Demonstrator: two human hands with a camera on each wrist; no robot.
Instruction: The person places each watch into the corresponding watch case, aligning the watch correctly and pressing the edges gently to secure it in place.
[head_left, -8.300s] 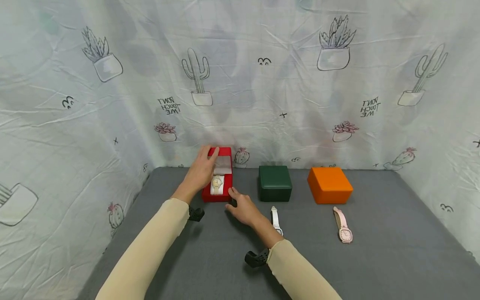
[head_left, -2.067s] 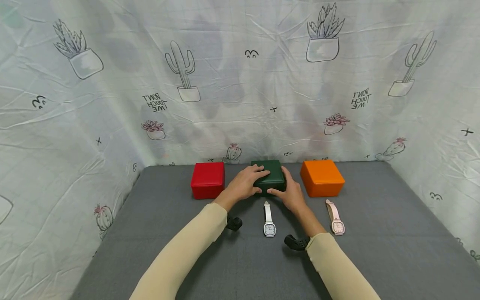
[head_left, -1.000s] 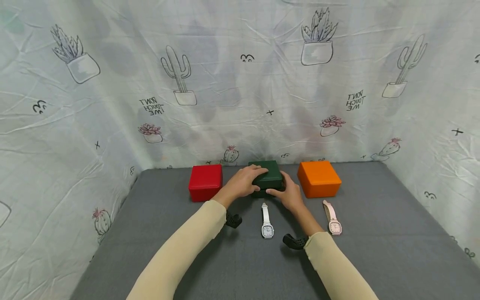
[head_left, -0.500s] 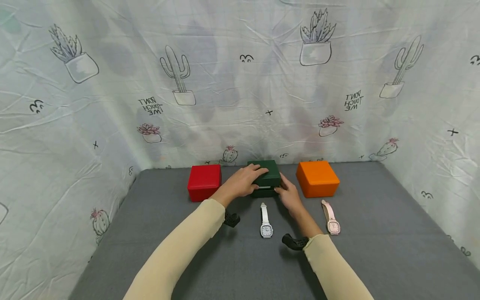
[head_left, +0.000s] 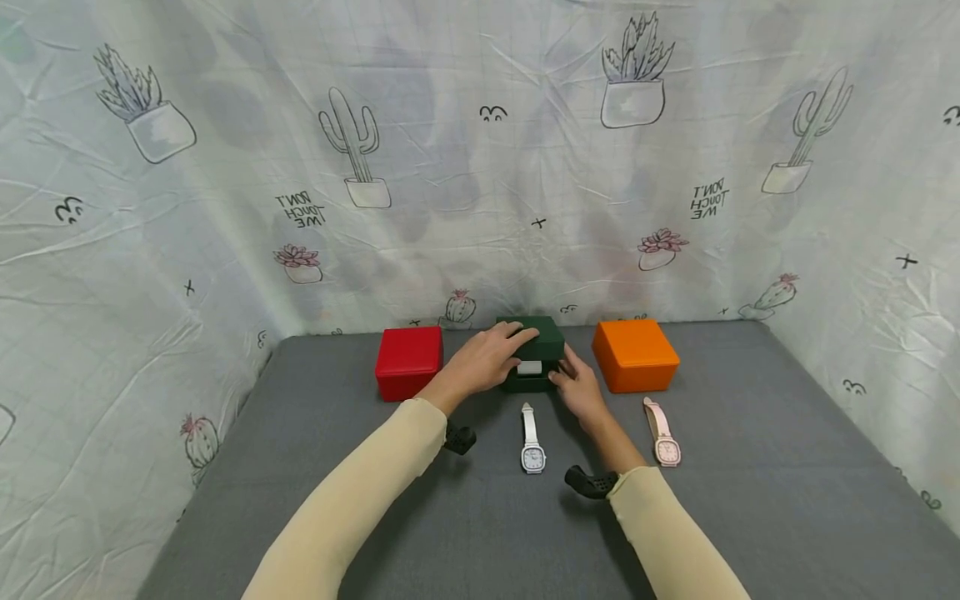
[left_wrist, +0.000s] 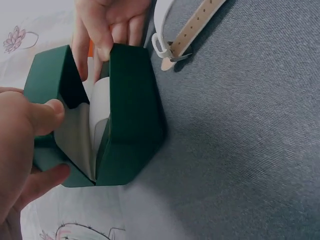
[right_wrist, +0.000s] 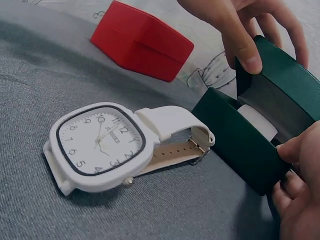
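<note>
On the bench (head_left: 450,533), beside the orange box (head_left: 636,354), the green box (head_left: 542,350) stands part-open: left hand (head_left: 483,358) grips lid (right_wrist: 282,70), right hand (head_left: 581,392) grips base (right_wrist: 240,142); any left-hand slip could drop the lid.

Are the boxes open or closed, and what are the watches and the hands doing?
Green box: partly open
White cushion: inside the green box, partly hidden
Red box: closed
Orange box: closed
White watch: lying face up
Pink watch: lying face up
Left hand: gripping the green lid
Right hand: holding the green base
</note>
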